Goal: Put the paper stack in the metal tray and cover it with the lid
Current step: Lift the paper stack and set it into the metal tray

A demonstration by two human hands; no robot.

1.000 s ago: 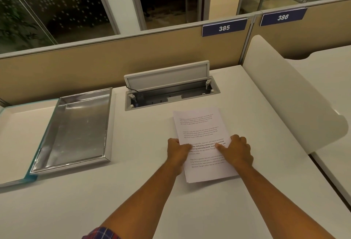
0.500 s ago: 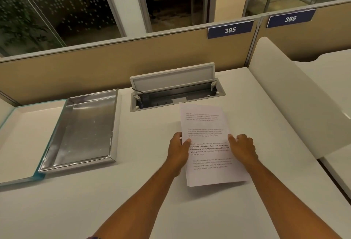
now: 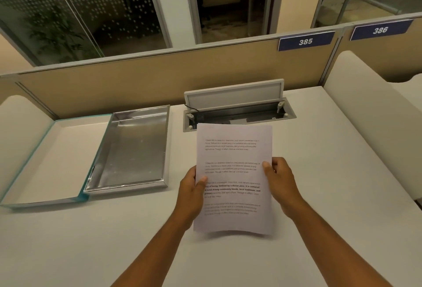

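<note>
A stack of white printed paper (image 3: 233,154) is held up above the white desk, its lower edge bowed. My left hand (image 3: 190,192) grips its left edge with the thumb on top. My right hand (image 3: 279,179) grips its right edge the same way. The shiny metal tray (image 3: 134,147) lies empty to the left of the paper. Beside the tray, further left, the white lid (image 3: 52,161) with a teal rim lies flat, inside facing up, touching the tray's left side.
An open cable hatch (image 3: 235,108) with its raised flap sits in the desk behind the paper. A beige partition (image 3: 159,74) closes the back. White curved dividers (image 3: 365,113) stand at the right and far left.
Both hands closed on the paper's side edges and lifted the stack off the desk, raising it toward the camera. The view shifted a little to the left.
</note>
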